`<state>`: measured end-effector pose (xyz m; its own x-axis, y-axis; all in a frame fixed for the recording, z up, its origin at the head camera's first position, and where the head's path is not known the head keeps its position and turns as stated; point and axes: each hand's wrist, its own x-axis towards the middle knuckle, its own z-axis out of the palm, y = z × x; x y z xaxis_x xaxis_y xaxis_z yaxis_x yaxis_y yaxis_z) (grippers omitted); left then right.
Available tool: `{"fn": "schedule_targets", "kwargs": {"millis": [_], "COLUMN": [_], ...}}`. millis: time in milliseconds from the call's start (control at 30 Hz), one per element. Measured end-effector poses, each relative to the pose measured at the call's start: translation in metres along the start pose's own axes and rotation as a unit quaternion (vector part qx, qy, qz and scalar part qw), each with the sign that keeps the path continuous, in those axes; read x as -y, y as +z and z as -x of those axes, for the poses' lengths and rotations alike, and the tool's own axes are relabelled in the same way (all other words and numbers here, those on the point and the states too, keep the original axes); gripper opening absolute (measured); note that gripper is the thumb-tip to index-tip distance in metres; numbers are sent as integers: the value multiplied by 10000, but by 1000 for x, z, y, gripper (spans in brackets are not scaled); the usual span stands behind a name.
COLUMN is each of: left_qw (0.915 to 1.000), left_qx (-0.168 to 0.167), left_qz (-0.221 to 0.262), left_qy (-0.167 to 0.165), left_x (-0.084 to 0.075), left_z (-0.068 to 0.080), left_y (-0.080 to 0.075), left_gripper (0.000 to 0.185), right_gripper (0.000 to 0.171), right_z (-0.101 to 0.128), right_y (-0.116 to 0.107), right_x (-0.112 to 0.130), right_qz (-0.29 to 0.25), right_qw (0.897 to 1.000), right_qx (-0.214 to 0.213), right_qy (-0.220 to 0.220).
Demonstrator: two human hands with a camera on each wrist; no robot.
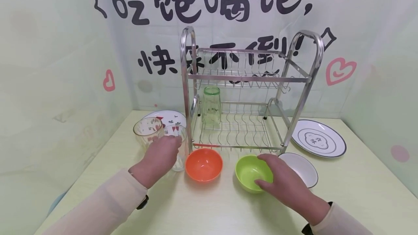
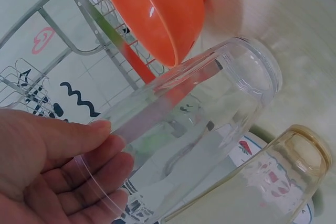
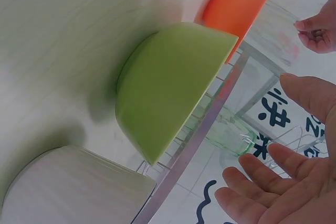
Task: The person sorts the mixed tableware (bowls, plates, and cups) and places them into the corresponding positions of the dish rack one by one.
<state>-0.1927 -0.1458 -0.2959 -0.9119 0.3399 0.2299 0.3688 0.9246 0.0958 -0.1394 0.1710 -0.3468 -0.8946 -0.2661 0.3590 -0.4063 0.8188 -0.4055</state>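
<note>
Left hand (image 1: 160,159) has its grip wrapped around the clear glass (image 1: 177,148), which stands on the tabletop (image 1: 209,209) just beside the orange bowl (image 1: 204,164) and an amber glass (image 1: 148,131). Right hand (image 1: 287,184) is released, fingers spread over the green bowl (image 1: 249,171), which sits between the orange bowl and a white bowl (image 1: 302,168), in front of the dish rack (image 1: 245,100).

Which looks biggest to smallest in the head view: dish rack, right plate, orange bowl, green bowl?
1. Dish rack, by far the largest.
2. Right plate.
3. Orange bowl and green bowl: these look about alike, and the green one is partly covered by a hand, so no ranking.
</note>
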Motion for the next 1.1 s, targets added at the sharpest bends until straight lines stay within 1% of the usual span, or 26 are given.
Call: {"fn": "schedule_targets", "kwargs": {"millis": [167,233,433,533,667,767,900,1000,1100], "left_qw": [9990,9986,9981,9977,9964,9953,9934,9914,9894], "left_qx": [-409,-505,-585,-630,-809,-946,-1077,-1158,-1209], "left_qz": [-28,-51,-199,-246,-227,-68,301,549,774], "left_qy": [158,174,16,-79,-117,-178,-267,-245,-242], "left_x": [1,0,-1,-4,-7,-9,-11,-12,-13], "left_z": [2,4,10,14,19,23,28,32,33], "left_y": [-3,-6,-17,-25,-38,-47,-55,-56,-54], "left_gripper": [13,13,15,16,17,14,13,13,12], "right_gripper": [58,58,58,59,60,60,60,61,61], "right_z": [1,1,1,1,-1,-3,-5,-6,-8], "right_y": [1,1,-1,-2,-5,-7,-8,-8,-8], "right_x": [0,0,2,2,1,1,-1,-1,-1], "right_qz": [40,43,-33,-98,-142,-187,-295,-420,-581], "right_qw": [10000,10000,10000,9999,9999,9998,9994,9986,9976], "right_qx": [-29,-42,-29,-6,15,13,61,123,145], "right_qy": [-6,-18,14,63,97,107,193,282,337]}}
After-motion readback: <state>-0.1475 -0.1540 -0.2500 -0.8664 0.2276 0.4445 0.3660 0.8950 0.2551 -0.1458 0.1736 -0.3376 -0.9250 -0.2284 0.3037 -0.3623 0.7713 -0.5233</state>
